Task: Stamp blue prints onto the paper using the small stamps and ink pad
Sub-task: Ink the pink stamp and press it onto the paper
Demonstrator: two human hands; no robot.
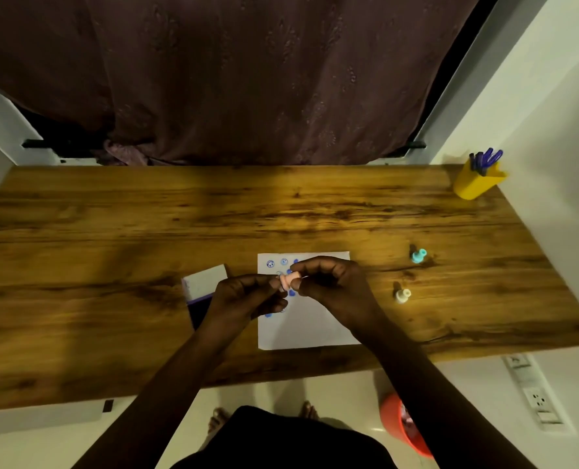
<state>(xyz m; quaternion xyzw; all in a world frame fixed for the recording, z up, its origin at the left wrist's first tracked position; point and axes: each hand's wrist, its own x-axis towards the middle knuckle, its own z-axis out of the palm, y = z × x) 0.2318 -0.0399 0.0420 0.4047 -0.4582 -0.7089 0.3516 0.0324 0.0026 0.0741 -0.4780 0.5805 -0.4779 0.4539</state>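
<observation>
1. A pink stamp [288, 281] is held in the air between both hands, above the upper left part of the paper [310, 328].
2. The left hand [244, 296] comes in from the left; its fingertips are closed on the stamp's left end.
3. The right hand [332, 282] comes in from the right, fingers curled, thumb and forefinger pinching the stamp's right end.
4. The paper lies flat on the wooden table [146, 231], near its front edge. Blue prints [270, 264] show along the paper's top, and more peek out beneath the hands.
5. The ink pad [204, 284] sits just left of the paper, partly hidden by the left hand. Its white lid faces up and a dark edge shows on the near side.
6. A teal stamp [418, 256] stands on the table to the right of the paper, well apart from the hands.
7. A cream stamp [402, 295] stands nearer the front, also right of the paper.
8. A yellow cup [476, 182] with purple pens is at the far right corner.
</observation>
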